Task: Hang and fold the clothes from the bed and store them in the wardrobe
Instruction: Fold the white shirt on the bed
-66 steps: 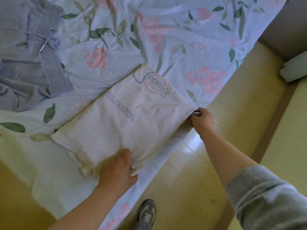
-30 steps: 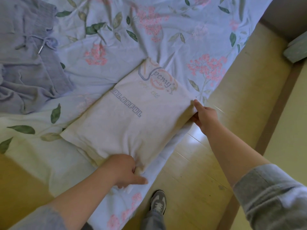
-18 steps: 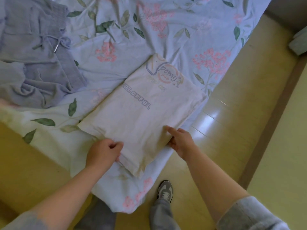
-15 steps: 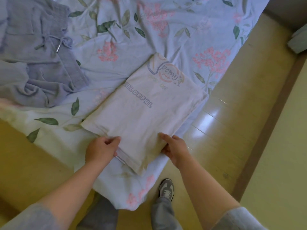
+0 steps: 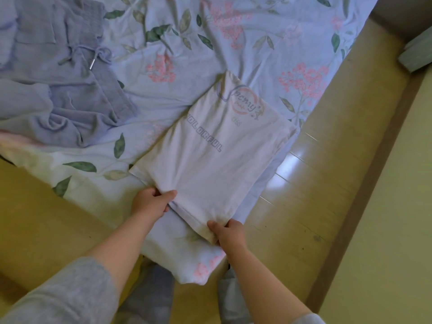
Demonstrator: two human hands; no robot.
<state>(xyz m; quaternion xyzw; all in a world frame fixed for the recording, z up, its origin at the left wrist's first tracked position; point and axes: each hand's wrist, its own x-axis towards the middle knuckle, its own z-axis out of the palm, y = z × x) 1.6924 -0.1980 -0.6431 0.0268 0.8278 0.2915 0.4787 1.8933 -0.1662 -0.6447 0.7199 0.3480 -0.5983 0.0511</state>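
Observation:
A folded white T-shirt [image 5: 210, 157] with a round printed logo and grey lettering lies at the corner of the bed [image 5: 187, 54], which has a pale blue floral sheet. My left hand [image 5: 150, 202] grips the shirt's near left edge, thumb on top and fingers underneath. My right hand [image 5: 230, 231] pinches the shirt's near corner, which overhangs the bed's edge. A crumpled lavender drawstring garment [image 5: 65, 90] lies on the bed at the upper left.
Glossy wooden floor [image 5: 327, 183] runs along the bed's right side, bordered by a dark strip and a pale wall or panel [image 5: 385, 206]. A grey-green object [image 5: 416, 54] sits at the upper right. My legs stand below the bed's corner.
Both hands slid along the folded shirt toward its near end: the right hand went from the far right corner to the near corner, the left from the near corner to the left edge.

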